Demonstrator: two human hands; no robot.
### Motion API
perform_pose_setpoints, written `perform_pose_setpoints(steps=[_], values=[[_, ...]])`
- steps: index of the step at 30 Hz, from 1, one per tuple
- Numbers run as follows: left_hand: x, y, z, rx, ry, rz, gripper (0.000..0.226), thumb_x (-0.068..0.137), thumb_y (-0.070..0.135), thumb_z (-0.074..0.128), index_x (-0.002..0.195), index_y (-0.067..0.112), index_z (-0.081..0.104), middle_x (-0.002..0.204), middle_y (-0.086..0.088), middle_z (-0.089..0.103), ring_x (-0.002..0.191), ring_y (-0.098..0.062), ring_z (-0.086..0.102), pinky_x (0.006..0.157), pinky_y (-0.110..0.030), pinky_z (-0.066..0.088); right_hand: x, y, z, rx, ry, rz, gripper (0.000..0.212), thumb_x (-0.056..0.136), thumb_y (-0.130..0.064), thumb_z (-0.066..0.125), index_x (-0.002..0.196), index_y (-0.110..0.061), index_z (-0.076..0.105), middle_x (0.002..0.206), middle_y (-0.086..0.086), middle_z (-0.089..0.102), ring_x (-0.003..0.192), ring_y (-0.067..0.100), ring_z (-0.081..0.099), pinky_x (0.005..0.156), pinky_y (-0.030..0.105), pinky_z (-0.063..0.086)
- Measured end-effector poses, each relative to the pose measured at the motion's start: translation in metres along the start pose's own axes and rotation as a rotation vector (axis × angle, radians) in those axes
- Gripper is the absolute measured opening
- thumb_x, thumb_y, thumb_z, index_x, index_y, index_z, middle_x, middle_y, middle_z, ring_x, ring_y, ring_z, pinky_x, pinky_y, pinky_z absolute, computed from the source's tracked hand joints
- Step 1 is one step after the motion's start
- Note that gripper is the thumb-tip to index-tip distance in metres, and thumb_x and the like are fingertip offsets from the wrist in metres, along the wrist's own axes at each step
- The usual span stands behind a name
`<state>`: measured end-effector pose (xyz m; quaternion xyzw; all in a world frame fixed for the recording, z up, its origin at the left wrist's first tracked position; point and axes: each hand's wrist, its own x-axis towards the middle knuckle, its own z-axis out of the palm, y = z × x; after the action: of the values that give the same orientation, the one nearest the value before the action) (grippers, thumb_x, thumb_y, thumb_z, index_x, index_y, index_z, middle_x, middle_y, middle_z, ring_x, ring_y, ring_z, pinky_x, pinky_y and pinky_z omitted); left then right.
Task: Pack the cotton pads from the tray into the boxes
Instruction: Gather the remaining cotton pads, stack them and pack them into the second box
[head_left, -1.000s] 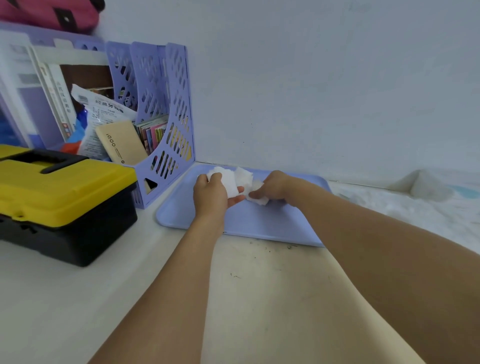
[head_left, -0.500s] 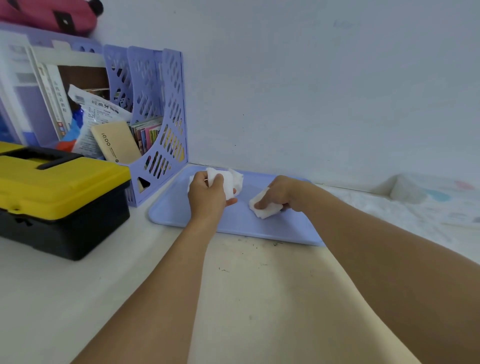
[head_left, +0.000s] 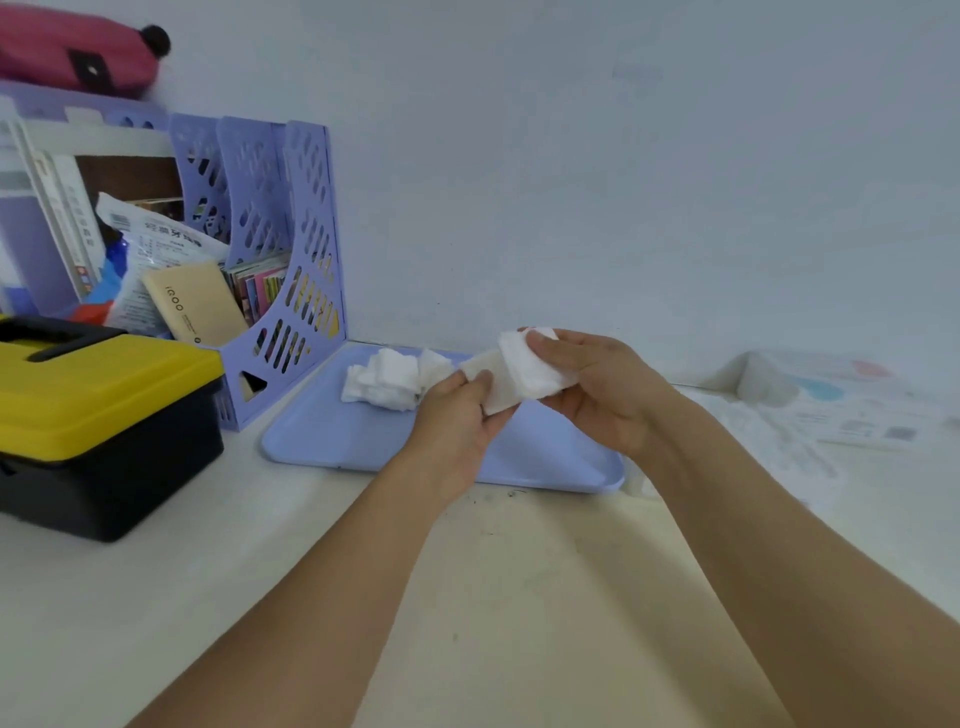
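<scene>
A lilac tray (head_left: 332, 441) lies against the back wall. On its far left part sits a loose heap of white cotton pads (head_left: 387, 384). Above the tray's middle, both hands hold a small stack of white cotton pads (head_left: 524, 376). My right hand (head_left: 602, 387) grips the stack's right end, thumb on top. My left hand (head_left: 457, 415) pinches its lower left end. No box for the pads is in view.
A yellow-lidded black toolbox (head_left: 98, 415) stands at the left. Behind it a lilac file rack (head_left: 291, 270) holds papers and booklets. Printed plastic packaging (head_left: 841, 400) lies at the right on the pale table (head_left: 467, 597).
Both hands rose off the tray and came together. A heap of pads now lies on the tray's left, and my two hands share one stack above the tray.
</scene>
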<state>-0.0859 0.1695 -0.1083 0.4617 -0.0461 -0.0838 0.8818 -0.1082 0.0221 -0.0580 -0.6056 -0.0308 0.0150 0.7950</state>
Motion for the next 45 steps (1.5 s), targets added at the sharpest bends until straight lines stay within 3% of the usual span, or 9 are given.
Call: perform_pose_setpoints(steps=[8,15,19,24,29,33,36,39,45], values=[[-0.012,-0.006,0.018,0.025,-0.101,-0.034,0.027,0.104,0.014,0.05,0.123,0.008,0.068,0.118,-0.009,0.074,0.111,-0.02,0.07,0.095,-0.041,0.057,-0.008,0.008,-0.014,-0.237,0.117,-0.07,0.026,0.089,-0.016,0.076,0.111,-0.002,0.073,0.109,0.017,0.075,0.103,0.03,0.072,0.095,0.041,0.058],[-0.019,-0.002,0.02,0.1,-0.092,-0.063,0.027,0.105,0.024,0.049,0.119,0.011,0.069,0.119,-0.015,0.072,0.116,-0.029,0.067,0.085,-0.047,0.061,-0.012,0.009,-0.009,-0.308,0.208,-0.302,0.01,0.087,-0.009,0.077,0.096,-0.005,0.075,0.08,0.005,0.076,0.071,0.012,0.072,0.061,0.021,0.055],[-0.023,-0.002,0.028,0.118,-0.101,-0.05,0.045,0.104,0.044,0.046,0.123,0.008,0.065,0.12,-0.016,0.072,0.111,-0.026,0.07,0.09,-0.046,0.059,-0.011,0.015,-0.006,-0.518,0.273,-0.395,0.007,0.087,-0.015,0.078,0.09,-0.01,0.074,0.084,0.002,0.075,0.08,0.016,0.071,0.07,0.029,0.058],[-0.019,-0.011,0.025,0.232,-0.063,0.063,0.028,0.108,0.017,0.042,0.124,0.008,0.062,0.12,-0.011,0.071,0.108,-0.021,0.071,0.079,-0.036,0.06,-0.012,0.019,0.011,-0.539,0.38,-0.402,0.034,0.097,-0.046,0.059,0.127,-0.029,0.056,0.124,-0.004,0.059,0.112,0.014,0.06,0.098,0.041,0.052],[-0.025,-0.014,0.031,0.549,-0.2,0.113,0.031,0.109,0.029,0.032,0.118,0.029,0.062,0.115,0.014,0.07,0.099,0.005,0.068,0.068,-0.023,0.057,-0.024,0.017,0.027,-0.447,0.084,-0.128,0.059,0.102,-0.056,0.041,0.154,-0.033,0.028,0.144,-0.006,0.044,0.114,0.007,0.049,0.067,0.011,0.047],[-0.022,-0.01,0.025,0.607,-0.173,0.084,0.038,0.095,0.035,0.051,0.127,0.013,0.052,0.112,-0.006,0.07,0.091,-0.016,0.069,0.059,-0.026,0.052,-0.024,0.014,0.022,-0.538,0.108,-0.274,0.059,0.102,-0.054,0.043,0.155,-0.034,0.027,0.149,-0.005,0.04,0.121,0.009,0.046,0.081,0.013,0.042],[-0.018,-0.008,0.019,0.771,-0.207,0.235,0.02,0.102,0.014,0.046,0.119,0.025,0.048,0.108,0.008,0.064,0.093,-0.007,0.065,0.057,-0.022,0.051,-0.025,0.005,0.013,-0.825,0.038,-0.38,0.054,0.101,-0.046,0.053,0.15,-0.03,0.038,0.141,-0.004,0.048,0.124,0.013,0.053,0.094,0.022,0.046],[-0.019,-0.009,0.022,0.845,-0.227,0.36,0.033,0.098,-0.008,0.04,0.116,0.02,0.041,0.107,0.006,0.058,0.096,-0.007,0.063,0.056,-0.017,0.05,-0.028,-0.003,0.008,-0.973,-0.176,-0.294,0.051,0.102,-0.043,0.05,0.149,-0.022,0.043,0.137,-0.002,0.055,0.117,0.016,0.06,0.081,0.015,0.051],[-0.017,-0.008,0.019,0.883,-0.229,0.378,0.029,0.103,-0.001,0.04,0.105,0.027,0.043,0.098,0.009,0.056,0.085,0.002,0.061,0.06,-0.014,0.049,-0.031,0.002,0.015,-0.853,-0.178,-0.223,0.056,0.104,-0.047,0.041,0.155,-0.026,0.033,0.141,-0.008,0.05,0.121,0.009,0.055,0.083,0.003,0.045]])
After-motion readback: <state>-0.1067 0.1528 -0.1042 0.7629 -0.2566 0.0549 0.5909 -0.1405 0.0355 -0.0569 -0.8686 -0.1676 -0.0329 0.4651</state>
